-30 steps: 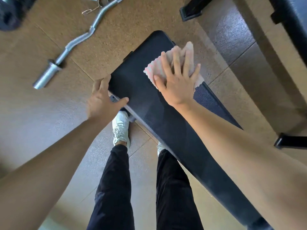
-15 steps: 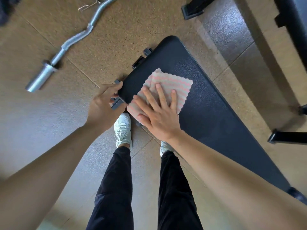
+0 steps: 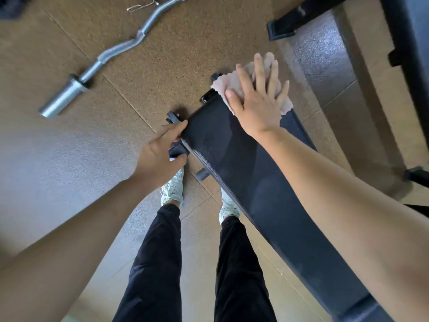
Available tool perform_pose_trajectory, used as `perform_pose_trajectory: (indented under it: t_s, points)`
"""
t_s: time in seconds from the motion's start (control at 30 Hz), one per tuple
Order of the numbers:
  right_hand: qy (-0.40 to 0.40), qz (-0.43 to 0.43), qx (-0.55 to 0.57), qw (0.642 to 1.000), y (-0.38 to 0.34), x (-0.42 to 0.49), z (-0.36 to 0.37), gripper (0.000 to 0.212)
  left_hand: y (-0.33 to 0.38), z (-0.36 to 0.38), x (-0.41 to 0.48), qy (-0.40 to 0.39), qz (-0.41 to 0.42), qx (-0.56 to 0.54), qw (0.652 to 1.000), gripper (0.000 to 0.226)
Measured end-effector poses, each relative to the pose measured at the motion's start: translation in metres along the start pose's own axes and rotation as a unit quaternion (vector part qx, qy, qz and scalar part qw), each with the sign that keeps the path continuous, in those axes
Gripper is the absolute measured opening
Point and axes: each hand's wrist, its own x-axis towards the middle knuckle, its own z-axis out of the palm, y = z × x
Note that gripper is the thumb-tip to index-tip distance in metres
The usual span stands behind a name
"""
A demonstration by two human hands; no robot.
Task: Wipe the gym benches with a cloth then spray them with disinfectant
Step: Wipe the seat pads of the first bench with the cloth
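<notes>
Bench (image 3: 243, 173): long, narrow pad in black pebble-grained vinyl with a faint sheen, running diagonally from the lower right to a squared far end with rounded corners. Black metal frame parts and a short round tube end (image 3: 201, 175) showed under its left edge.

Cloth (image 3: 224, 86): pale pink, soft-looking, scalloped along the edge, faintly striped. It lay on the far end of the pad, overhanging the end edge, most of it covered by the right hand.

Right hand (image 3: 257, 98): open and flat, fingers spread, palm pressing the cloth down onto the pad.

Left hand (image 3: 160, 156): curled at the pad's near-left corner, fingertips touching the pad edge, thumb under a black frame bracket (image 3: 177, 149); how firm the grip was could not be told.

Floor (image 3: 69, 159): speckled brown rubber tiles with thin seams, granular in texture.

Curl bar (image 3: 111, 54): bare silver steel, wavy shaft with a thicker smooth sleeve at the near end, lying on the floor well apart from the bench, upper left.

Shoes (image 3: 173, 190): pale mesh trainers, below loose black trousers (image 3: 160, 256), standing just beside the bench's left edge.

Other equipment (image 3: 282, 27): black frame feet on the floor, upper right.
</notes>
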Motion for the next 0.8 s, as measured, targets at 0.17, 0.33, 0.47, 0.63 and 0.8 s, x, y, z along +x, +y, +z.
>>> perform_pose_trajectory:
  t_s: [0.17,0.33,0.47,0.63,0.8]
  points:
    - [-0.026,-0.151,-0.071,0.986,-0.044,-0.037,0.015,0.064,-0.003,-0.006,-0.014,0.056,-0.053,-0.029,0.997,0.067]
    - [-0.032,-0.27,-0.051,0.961,-0.087,-0.076,0.032,0.064,-0.011,-0.016,-0.031,0.093,-0.037,-0.027,0.995,0.061]
    - [-0.049,-0.264,0.131,0.954,-0.087,-0.076,0.024,0.084,-0.007,-0.016,-0.032,0.111,-0.065,-0.036,0.991,0.053]
    - [0.056,-0.255,0.249,0.932,-0.061,-0.073,0.002,0.043,0.006,-0.001,-0.017,0.123,-0.002,-0.034,0.992,0.046]
    - [0.098,-0.168,0.215,0.957,-0.02,-0.082,-0.011,0.03,0.035,0.028,-0.002,0.086,0.028,0.051,0.995,0.06]
